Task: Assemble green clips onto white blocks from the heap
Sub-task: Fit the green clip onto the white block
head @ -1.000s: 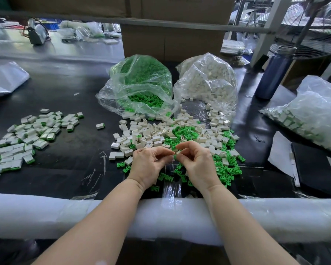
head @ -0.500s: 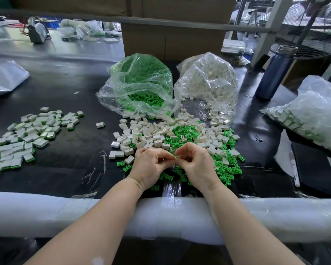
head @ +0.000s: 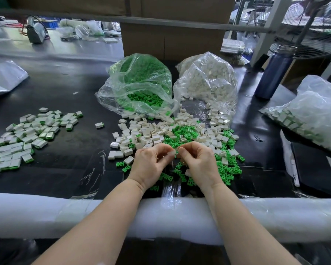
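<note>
At far left, a grey plastic bag (head: 5, 77) lying on the black table (head: 69, 88). Nearer and just right of it, a spread of finished white blocks with green clips fitted (head: 27, 134), lying flat and loosely touching; one lone finished piece (head: 99, 125) set apart to their right. At centre far, a clear bag of green clips (head: 139, 85) with its mouth open toward the heap, and just beside it on the right a clear bag of white blocks (head: 208, 83). In front of both bags, the mixed heap (head: 161, 131): loose white blocks mostly on the left and far side, loose green clips (head: 225, 169) mostly on the right and near side. Over the near edge of the heap, left hand (head: 151, 165) with fingers curled, pinching a small white block (head: 171, 154) between thumb and fingertips. Touching it from the right, right hand (head: 197, 161) also curled, fingertips pinched against that same piece; whether a green clip sits in that pinch cannot be told. Both forearms resting across a padded white rail (head: 46, 217) at the near edge. Further right, a dark blue bottle (head: 273, 73) standing upright at the far side, then a clear bag of finished pieces (head: 313, 115) at the right edge, and a black flat pad (head: 313, 169) near it.
</note>
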`<state>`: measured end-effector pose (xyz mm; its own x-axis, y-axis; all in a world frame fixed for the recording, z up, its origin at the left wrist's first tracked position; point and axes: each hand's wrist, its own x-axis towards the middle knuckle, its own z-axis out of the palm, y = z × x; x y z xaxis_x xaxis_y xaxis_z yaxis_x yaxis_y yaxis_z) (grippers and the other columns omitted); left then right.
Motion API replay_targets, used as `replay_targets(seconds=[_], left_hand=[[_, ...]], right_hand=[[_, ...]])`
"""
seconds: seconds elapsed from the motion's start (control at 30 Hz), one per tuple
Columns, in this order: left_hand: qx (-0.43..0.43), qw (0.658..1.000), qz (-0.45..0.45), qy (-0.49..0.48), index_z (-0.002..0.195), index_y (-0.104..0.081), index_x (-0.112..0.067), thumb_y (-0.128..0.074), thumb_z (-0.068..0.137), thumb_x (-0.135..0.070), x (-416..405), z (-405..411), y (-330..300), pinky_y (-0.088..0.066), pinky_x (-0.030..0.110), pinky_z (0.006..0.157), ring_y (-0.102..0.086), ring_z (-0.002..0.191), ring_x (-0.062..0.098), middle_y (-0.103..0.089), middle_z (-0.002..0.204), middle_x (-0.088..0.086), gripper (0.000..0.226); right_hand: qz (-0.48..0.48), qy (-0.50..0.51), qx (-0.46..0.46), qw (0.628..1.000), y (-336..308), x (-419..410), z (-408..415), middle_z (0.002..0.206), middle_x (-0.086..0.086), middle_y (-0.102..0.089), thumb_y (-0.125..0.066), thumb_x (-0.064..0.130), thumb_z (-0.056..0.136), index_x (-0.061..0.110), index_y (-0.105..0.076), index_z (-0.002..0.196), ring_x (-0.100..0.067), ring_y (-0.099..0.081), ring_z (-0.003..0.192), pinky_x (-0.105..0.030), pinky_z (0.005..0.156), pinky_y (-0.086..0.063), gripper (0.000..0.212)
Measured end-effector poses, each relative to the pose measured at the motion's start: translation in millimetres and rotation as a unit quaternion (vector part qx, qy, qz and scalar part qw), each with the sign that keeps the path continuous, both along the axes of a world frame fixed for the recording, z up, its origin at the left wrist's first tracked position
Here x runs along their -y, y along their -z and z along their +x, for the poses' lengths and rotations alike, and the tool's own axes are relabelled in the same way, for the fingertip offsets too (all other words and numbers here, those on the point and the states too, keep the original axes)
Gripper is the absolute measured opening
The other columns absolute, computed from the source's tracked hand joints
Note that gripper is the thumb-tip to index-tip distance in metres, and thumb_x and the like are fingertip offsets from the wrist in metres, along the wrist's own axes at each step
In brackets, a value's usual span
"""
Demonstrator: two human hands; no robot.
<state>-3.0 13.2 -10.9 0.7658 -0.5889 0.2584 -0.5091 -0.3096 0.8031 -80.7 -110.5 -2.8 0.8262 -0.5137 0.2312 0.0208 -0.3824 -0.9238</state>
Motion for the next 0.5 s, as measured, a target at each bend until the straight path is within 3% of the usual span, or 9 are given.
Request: replay_targets(seconds=[0.1,0.33,0.43,0.5], left_hand=[[0.05,0.998,0.018,-0.022,0.098,-0.071,-0.017,-0.064,0.085,-0.027,-0.8,0.8,-0.1,-0.042,0.046,0.094,-0.06,0.092,0.021,-0.065,0.087,-0.004,0.018],[0.012,1.0,0.004,-0.007,0.092,-0.072,-0.022,-0.066,0.084,-0.025,-1.5,1.1,-0.2,-0.043,0.046,0.094,-0.064,0.081,0.015,-0.061,0.073,-0.021,0.01],[0.007,1.0,0.02,0.004,0.092,-0.071,-0.025,-0.065,0.085,-0.026,-1.9,1.4,-0.1,-0.042,0.046,0.095,-0.063,0.083,0.014,-0.064,0.069,-0.017,0.01],[0.007,1.0,0.025,0.005,0.092,-0.071,-0.024,-0.065,0.085,-0.026,-2.2,1.2,-0.2,-0.042,0.046,0.095,-0.063,0.083,0.013,-0.065,0.069,-0.015,0.01]], right_hand=[[0.012,-0.006,0.006,1.0,-0.2,0.2,-1.0,0.071,0.009,-0.065,-0.065,0.007,0.085,0.019,-0.066,0.079,0.004,-0.061,0.064,-0.012,0.062,-0.05,0.013],[-0.01,0.007,-0.025,1.0,4.3,0.3,2.7,0.069,0.009,-0.063,-0.065,0.014,0.087,0.021,-0.064,0.076,-0.001,-0.056,0.063,-0.016,0.063,-0.048,0.013],[-0.026,-0.001,-0.047,0.999,6.3,-0.4,3.7,0.065,0.01,-0.059,-0.064,0.015,0.087,0.019,-0.063,0.077,-0.002,-0.052,0.059,-0.022,0.058,-0.047,0.011],[-0.038,-0.001,-0.051,0.998,7.0,-0.3,3.9,0.065,0.011,-0.058,-0.064,0.015,0.087,0.02,-0.063,0.076,-0.001,-0.051,0.059,-0.019,0.057,-0.043,0.013]])
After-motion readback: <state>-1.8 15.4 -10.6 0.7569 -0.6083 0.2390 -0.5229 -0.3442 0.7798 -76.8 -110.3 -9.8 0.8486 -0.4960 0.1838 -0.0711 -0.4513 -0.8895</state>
